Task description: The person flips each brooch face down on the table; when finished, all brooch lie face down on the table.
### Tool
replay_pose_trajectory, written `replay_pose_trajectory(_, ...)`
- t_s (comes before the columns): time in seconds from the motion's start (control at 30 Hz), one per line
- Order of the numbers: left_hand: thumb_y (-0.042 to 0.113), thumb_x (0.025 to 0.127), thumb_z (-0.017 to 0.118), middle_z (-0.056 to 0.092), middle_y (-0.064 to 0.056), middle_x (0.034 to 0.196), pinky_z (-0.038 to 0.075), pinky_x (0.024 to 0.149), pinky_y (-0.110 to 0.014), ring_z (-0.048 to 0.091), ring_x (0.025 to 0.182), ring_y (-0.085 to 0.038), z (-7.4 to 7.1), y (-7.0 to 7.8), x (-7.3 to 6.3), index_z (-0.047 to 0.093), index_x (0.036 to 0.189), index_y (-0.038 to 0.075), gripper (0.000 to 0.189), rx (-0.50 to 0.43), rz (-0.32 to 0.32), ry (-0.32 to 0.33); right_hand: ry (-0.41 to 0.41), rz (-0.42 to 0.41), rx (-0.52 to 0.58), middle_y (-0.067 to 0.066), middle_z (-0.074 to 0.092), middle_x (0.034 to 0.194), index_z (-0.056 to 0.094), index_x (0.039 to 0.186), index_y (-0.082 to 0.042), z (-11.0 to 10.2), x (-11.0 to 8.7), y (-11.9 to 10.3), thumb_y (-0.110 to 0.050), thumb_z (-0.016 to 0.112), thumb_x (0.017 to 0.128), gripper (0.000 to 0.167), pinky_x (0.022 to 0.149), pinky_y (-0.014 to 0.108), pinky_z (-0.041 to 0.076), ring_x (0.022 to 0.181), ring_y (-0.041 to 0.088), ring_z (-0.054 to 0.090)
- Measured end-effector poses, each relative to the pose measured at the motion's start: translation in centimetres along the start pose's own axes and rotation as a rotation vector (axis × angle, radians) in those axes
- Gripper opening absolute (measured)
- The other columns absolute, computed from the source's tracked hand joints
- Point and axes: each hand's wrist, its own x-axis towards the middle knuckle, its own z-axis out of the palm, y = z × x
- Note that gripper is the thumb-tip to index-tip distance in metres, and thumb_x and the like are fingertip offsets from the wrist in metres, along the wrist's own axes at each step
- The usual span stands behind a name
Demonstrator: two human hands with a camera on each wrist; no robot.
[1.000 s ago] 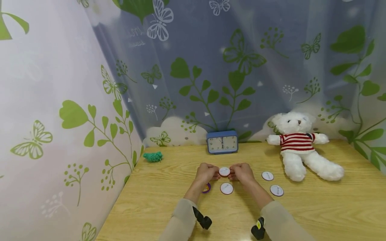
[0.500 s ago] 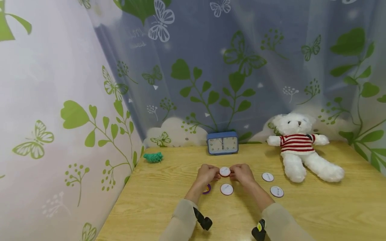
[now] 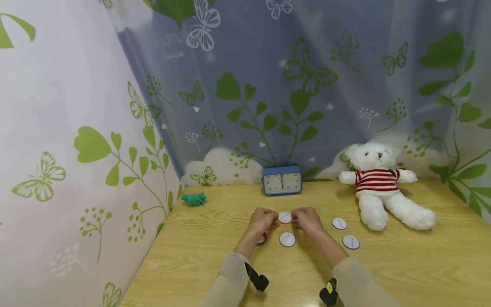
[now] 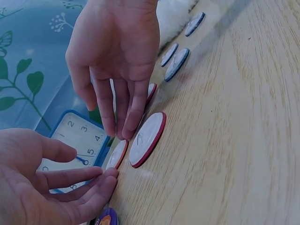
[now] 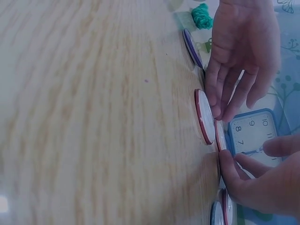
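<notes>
A round pin badge (image 3: pixel 285 218) lies back up on the wooden table, its white back and pin showing. My left hand (image 3: pixel 262 220) has its fingertips at the badge's left edge, and my right hand (image 3: pixel 308 219) meets the opposite edge. In the left wrist view this badge (image 4: pixel 117 153) has an orange-red rim, and the fingers of both hands are extended, thumbs apart from it. Nearer to me lies a second badge (image 3: pixel 287 239), also back up, with a red rim in the right wrist view. A purple-rimmed badge (image 3: pixel 262 239) is partly hidden by my left wrist.
Two more white-backed badges (image 3: pixel 339 223) lie right of my hands. A blue clock (image 3: pixel 282 181) stands behind them at the curtain. A white teddy bear (image 3: pixel 377 187) in a striped shirt sits at the back right, a green yarn bundle (image 3: pixel 193 199) at the back left.
</notes>
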Motion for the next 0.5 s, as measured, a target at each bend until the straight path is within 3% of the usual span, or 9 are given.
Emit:
replay_pose_trajectory(0.27, 0.005, 0.098, 0.061, 0.074, -0.024, 0.1, 0.065, 0.079, -0.035, 0.076, 0.089, -0.034, -0.1, 0.0, -0.2, 0.071, 0.111, -0.014, 0.025, -0.029, 0.008, -0.027, -0.026, -0.016, 0.027, 0.033, 0.063, 0.124, 0.053, 0.135, 0.019, -0.6, -0.5, -0.4, -0.01, 0.047, 0.105, 0.043, 0.089, 0.038, 0.062, 0.108, 0.039, 0.066)
replay_pose_trajectory(0.5, 0.006, 0.099, 0.062, 0.073, -0.027, 0.105, 0.065, 0.082, -0.039, 0.074, 0.096, -0.041, -1.1, 0.5, -1.0, 0.07, 0.115, -0.012, 0.026, 0.005, 0.075, -0.063, -0.052, -0.064, 0.034, 0.036, 0.059, 0.135, 0.051, 0.14, 0.017, -0.7, -1.0, -0.9, -0.011, 0.045, 0.106, 0.045, 0.098, 0.043, 0.059, 0.119, 0.04, 0.064)
